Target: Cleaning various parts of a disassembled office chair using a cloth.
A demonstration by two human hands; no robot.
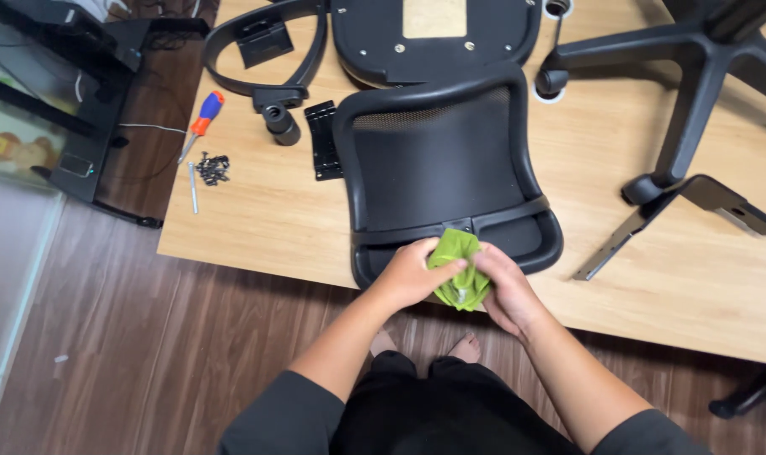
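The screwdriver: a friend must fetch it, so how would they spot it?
On the light wooden tabletop, look left of the black mesh chair backrest. Above the small pile of dark screws lies the orange-and-blue-handled screwdriver, the only brightly coloured tool there.

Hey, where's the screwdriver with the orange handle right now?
In the head view, the screwdriver lies on the wooden board's far left edge, just above a small pile of black screws and left of the black armrest.

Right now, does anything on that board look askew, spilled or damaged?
Nothing looks damaged. The small dark screws lie in a loose pile beside the screwdriver, near the wooden board's left edge. The mesh chair back lies flat; both the left hand and right hand hold a green cloth at its lower edge.
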